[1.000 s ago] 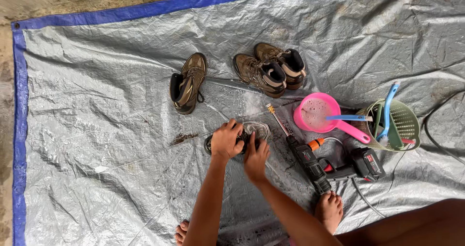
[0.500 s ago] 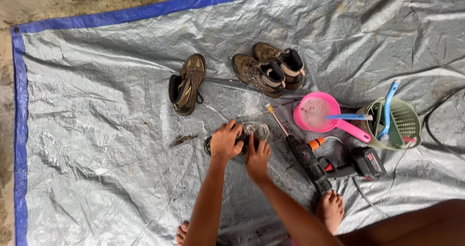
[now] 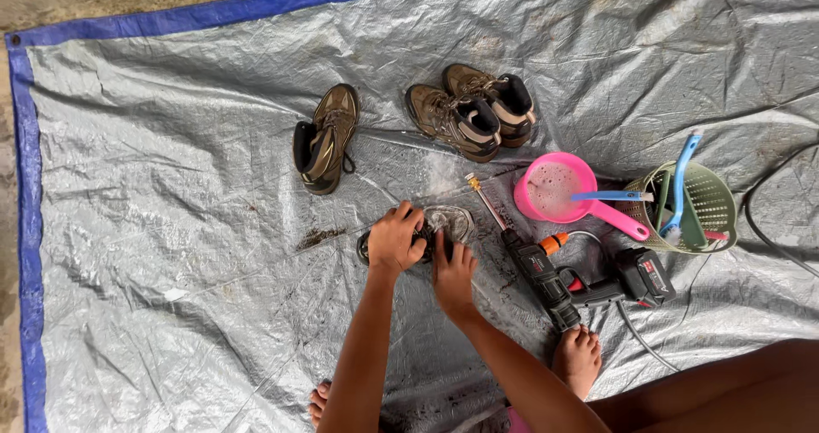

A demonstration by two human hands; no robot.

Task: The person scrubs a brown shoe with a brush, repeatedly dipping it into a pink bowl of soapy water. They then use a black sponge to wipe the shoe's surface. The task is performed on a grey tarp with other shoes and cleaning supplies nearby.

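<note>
A muddy shoe [image 3: 445, 222] lies sole-up on the grey tarp [image 3: 171, 185] in front of me. My left hand [image 3: 394, 238] grips its left end from above. My right hand [image 3: 452, 271] presses on its near side, fingers curled against the sole. A single brown boot [image 3: 322, 139] lies on its side to the upper left. A pair of brown boots [image 3: 471, 113] stands behind the shoe.
A black cordless spray gun [image 3: 580, 281] with a thin nozzle lies right of my hands. A pink scoop [image 3: 559, 190] holds soapy water. A green basket [image 3: 691, 207] with blue brushes sits at the right. My bare feet [image 3: 578, 358] rest on the tarp.
</note>
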